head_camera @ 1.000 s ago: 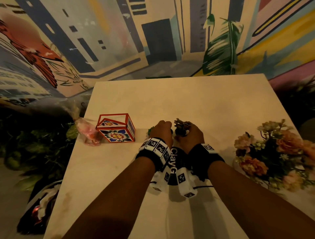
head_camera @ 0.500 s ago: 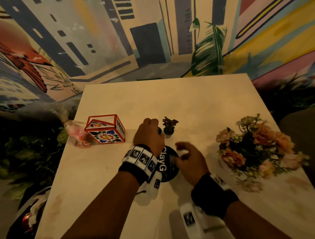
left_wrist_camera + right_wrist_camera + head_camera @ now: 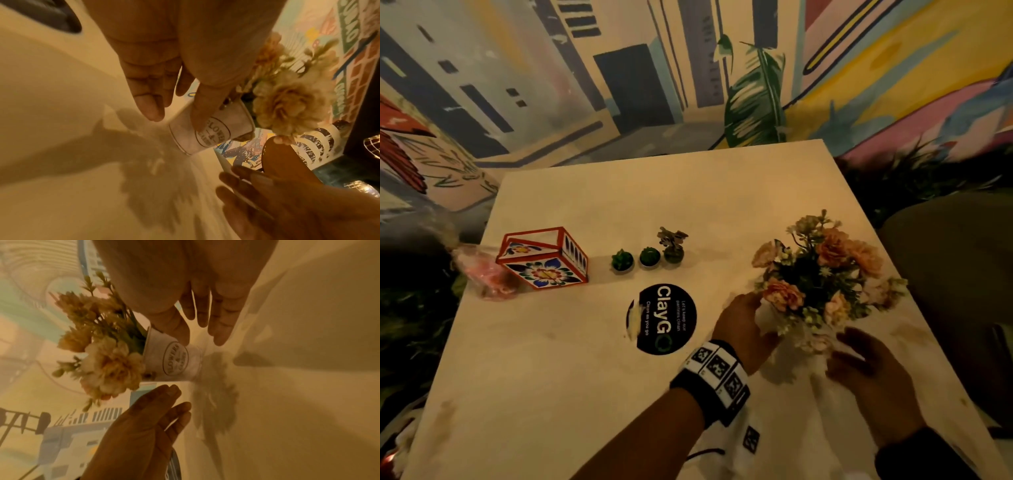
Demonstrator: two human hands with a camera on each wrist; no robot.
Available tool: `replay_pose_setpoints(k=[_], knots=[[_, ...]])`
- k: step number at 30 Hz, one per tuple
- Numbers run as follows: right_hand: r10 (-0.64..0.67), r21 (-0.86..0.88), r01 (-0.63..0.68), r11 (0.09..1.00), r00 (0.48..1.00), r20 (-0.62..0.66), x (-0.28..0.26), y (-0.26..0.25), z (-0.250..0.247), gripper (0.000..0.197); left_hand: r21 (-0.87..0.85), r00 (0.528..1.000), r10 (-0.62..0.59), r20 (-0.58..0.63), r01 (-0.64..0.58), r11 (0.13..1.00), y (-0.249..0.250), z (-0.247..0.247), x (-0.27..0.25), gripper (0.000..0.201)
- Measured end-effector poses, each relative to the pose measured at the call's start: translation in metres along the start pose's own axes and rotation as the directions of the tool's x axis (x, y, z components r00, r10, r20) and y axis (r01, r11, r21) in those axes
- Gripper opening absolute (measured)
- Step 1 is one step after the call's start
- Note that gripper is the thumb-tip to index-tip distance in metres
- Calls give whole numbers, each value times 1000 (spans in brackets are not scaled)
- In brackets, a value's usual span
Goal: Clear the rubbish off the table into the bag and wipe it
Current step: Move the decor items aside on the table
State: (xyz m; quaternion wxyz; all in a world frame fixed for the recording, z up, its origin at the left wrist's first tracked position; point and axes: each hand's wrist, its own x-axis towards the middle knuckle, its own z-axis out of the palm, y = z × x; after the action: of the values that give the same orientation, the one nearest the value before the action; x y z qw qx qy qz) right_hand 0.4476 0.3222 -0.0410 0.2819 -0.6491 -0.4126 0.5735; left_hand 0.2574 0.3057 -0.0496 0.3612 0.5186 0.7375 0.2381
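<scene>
A white pot (image 3: pixel 211 129) of peach and cream flowers (image 3: pixel 822 270) stands at the table's right side. My left hand (image 3: pixel 739 325) is at the pot's left with its fingers straight. In the left wrist view its thumb (image 3: pixel 205 105) lies across the pot's wall. My right hand (image 3: pixel 866 366) hovers at the pot's near right, fingers spread and straight. In the right wrist view the thumb (image 3: pixel 172 326) is at the pot's (image 3: pixel 170 360) rim. Neither hand is curled round it. A crumpled pink plastic bag (image 3: pixel 482 277) lies at the table's left edge.
Three small potted plants (image 3: pixel 649 257) stand in a row mid-table beside a red-framed flowered box (image 3: pixel 544 260). A round black sticker (image 3: pixel 661 318) is on the pale table (image 3: pixel 619 192). Brown stains (image 3: pixel 445 411) mark the near left. A painted wall rises behind; foliage flanks both sides.
Both hands let go of the small plants, which now stand in a row, and moved right to either side of the flower pot. The view swung right with them.
</scene>
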Motion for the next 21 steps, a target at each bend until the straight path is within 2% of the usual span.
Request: replay_pose_setpoints(k=[2, 4, 6, 7, 10, 11, 12, 15, 18, 21], knots=[[-43, 29, 42, 999, 999, 21, 15, -7, 3, 65, 43, 996, 94, -6, -93, 995, 9, 11, 5, 56], [-91, 41, 88, 995, 993, 70, 28, -12, 7, 65, 32, 987, 157, -37, -156, 987, 4, 28, 17, 83], [-149, -9, 151, 988, 981, 124, 38, -14, 12, 60, -117, 995, 88, -37, -92, 989, 0, 38, 24, 91], [-169, 1, 170, 985, 976, 134, 42, -15, 14, 56, -176, 997, 74, -29, -78, 981, 2, 36, 25, 87], [-223, 57, 216, 975, 964, 143, 45, -15, 22, 44, -154, 996, -16, -87, 2, 988, 13, 25, 19, 63], [-223, 88, 212, 973, 965, 141, 44, -17, 25, 43, -156, 990, 54, -130, -74, 985, 14, 23, 19, 65], [-215, 129, 198, 972, 967, 135, 45, -20, 30, 44, -195, 990, 68, -120, -91, 977, 18, 20, 17, 68], [-234, 168, 205, 964, 956, 177, 46, -33, 53, 43, -245, 996, 18, -84, -38, 969, 10, 10, 21, 84], [-232, 207, 182, 961, 940, 252, 46, -51, 82, 46, -230, 974, -195, -115, 165, 959, -19, -5, 36, 48], [-264, 228, 194, 954, 905, 334, 48, -67, 108, 50, -219, 966, -216, -140, 183, 958, -26, -29, 44, 44]])
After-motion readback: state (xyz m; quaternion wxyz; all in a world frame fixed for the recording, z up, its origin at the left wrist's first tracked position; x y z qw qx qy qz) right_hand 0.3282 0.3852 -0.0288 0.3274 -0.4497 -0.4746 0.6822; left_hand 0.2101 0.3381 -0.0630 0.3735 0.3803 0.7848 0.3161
